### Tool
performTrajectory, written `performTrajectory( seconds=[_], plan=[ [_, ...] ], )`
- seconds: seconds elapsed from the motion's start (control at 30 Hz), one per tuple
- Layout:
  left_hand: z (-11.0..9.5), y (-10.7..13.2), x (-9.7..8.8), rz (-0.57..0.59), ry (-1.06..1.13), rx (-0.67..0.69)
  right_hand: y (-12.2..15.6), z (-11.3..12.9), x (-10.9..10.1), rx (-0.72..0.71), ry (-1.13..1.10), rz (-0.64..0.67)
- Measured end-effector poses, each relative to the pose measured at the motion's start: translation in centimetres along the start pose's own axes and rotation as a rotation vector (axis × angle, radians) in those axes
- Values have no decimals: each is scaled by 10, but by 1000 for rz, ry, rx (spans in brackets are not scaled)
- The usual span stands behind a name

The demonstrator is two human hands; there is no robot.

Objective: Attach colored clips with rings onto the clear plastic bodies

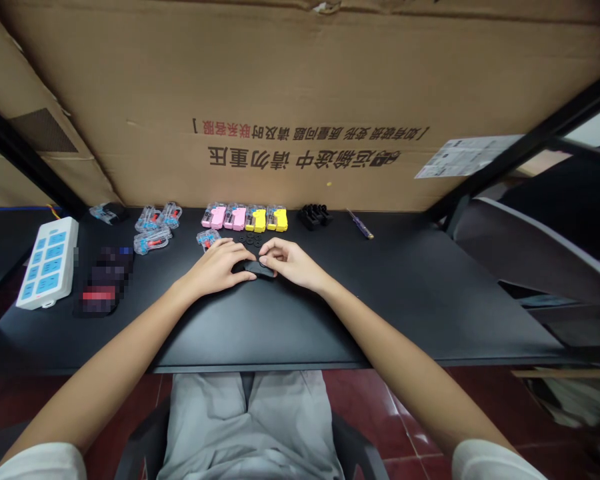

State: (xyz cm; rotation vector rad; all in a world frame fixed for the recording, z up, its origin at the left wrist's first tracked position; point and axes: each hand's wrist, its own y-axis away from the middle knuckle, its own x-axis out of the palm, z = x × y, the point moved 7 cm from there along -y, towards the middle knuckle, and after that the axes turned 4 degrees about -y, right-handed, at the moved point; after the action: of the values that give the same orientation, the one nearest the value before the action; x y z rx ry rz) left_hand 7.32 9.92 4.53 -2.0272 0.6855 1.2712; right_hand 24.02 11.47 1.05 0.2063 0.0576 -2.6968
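Near the middle of the black table, my left hand (223,265) is closed around one end of a small black plastic part (258,269). My right hand (291,264) pinches at the part's other end, thumb and forefinger together; a small dark piece may be between them, too small to make out. Just beyond my fingers lie several small black rings (251,238). A clear toy-gun shell with blue and red inner parts (208,238) is partly behind my left hand. Behind these stand two pink toy guns (225,217) and two yellow toy guns (267,219) in a row.
Several clear toy-gun shells (153,240) lie at left, near a white power strip (49,263) and a blurred dark object (105,280). Several black parts (315,217) and a screwdriver (361,225) lie back right. A cardboard sheet (300,80) walls the table's far edge.
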Motion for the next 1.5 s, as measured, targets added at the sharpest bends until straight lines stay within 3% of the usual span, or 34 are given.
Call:
performTrajectory(
  seconds=[0.17, 0.27, 0.37, 0.47, 0.57, 0.7, 0.83, 1.07, 1.27, 1.5],
  plan=[
    [1, 0, -6, -54, 9, -104, 7, 22, -11, -169, 289, -164],
    [0, 0, -10, -47, 13, -142, 14, 35, -11, -261, 437, -157],
    [1, 1, -20, -49, 15, -145, 19, 40, -5, -331, 488, -64],
    [20, 5, -43, -145, -39, -216, 20, 37, 2, -348, 507, 32],
    [49, 14, -62, -238, -134, -292, 20, 35, 1, -347, 512, 23],
    [77, 23, -59, -159, -169, -258, 21, 38, 3, -376, 507, -1],
    [84, 27, -54, -103, -132, -276, 24, 41, 14, -398, 579, 48],
    [73, 23, -64, -64, -66, -318, 24, 38, 17, -395, 639, 110],
    [67, 24, -49, 94, 49, -413, 22, 39, 13, -416, 579, 85],
    [57, 23, -31, 281, 254, -434, 26, 36, 23, -405, 681, 215]
  ],
)
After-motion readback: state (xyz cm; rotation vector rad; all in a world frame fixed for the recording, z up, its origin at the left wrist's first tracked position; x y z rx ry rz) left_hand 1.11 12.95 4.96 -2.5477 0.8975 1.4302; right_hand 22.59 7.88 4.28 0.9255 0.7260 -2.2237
